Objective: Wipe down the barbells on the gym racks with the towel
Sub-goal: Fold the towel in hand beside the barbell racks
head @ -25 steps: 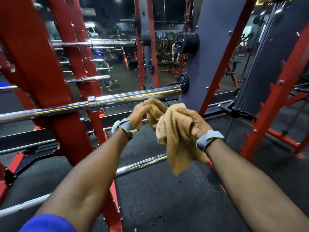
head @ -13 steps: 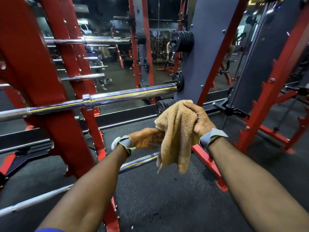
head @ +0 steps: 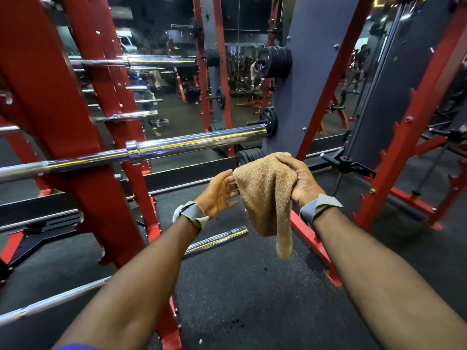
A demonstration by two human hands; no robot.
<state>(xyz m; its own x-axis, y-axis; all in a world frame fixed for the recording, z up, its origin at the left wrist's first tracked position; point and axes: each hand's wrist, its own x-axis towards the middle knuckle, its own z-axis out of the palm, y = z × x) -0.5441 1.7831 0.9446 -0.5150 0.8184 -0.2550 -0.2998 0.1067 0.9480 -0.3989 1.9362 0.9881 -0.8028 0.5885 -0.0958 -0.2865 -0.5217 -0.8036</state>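
A tan towel [head: 265, 198] hangs from my right hand [head: 300, 180], which grips its upper edge below the end of the middle barbell. My left hand [head: 219, 193] is spread flat, palm toward the towel, its fingertips at the towel's left side. The chrome middle barbell [head: 177, 147] lies across the red rack [head: 75, 137] just above and left of both hands. A lower barbell [head: 217, 239] runs under my left forearm. An upper barbell [head: 156, 61] sits higher on the rack.
Black weight plates [head: 275, 62] hang on a grey upright [head: 308, 72] behind the hands. A red frame [head: 404, 137] with a black cable carriage [head: 346, 162] stands at right. Dark rubber floor [head: 252, 299] lies below my arms.
Both hands came down off the middle barbell's end with the towel. My left hand let go of the towel and spread flat beside it. The towel now hangs from my right hand alone.
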